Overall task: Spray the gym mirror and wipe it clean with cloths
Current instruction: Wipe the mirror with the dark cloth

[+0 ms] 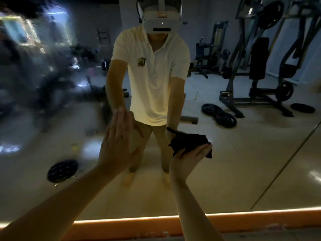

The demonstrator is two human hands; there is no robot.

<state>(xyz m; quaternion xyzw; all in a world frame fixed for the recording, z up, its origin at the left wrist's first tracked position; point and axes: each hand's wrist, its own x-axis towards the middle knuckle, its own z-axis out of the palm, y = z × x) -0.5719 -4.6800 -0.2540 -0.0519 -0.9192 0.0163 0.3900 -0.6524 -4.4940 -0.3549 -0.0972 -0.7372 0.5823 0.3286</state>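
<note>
**Head view: one flat hand and one cloth at the gym mirror**

Head view looks straight at the large wall-mounted gym mirror (52, 122), whose left part is smeared and streaky, so the reflection there is blurred, while the middle and right part reflect sharply. A glowing orange strip (156, 220) runs along the mirror's lower edge.

The left hand (117, 141) reaches up from the lower left with its fingers straight and pressed together, holding nothing. Its fingertips meet their own reflection on the glass.

The right hand (190, 158) is turned palm-up, its fingers curled round a crumpled black cloth (189, 140). This cloth bunches up above the palm, with a corner hanging off to the right of the fingers. Its far edge meets its reflection, so it sits at the glass, low in the middle of the mirror and to the right of the left hand.

Reflected in the glass stands the person in a pale short-sleeved polo shirt (152, 75) and a white headset (162, 20). Behind, a dark steel weight machine (258, 66) shows on the right, with black round weight plates (219, 113) lying on the pale floor beside it. Another dark plate (62, 170) shows blurred at the lower left. A thin diagonal seam (286, 162) crosses the right side.
</note>
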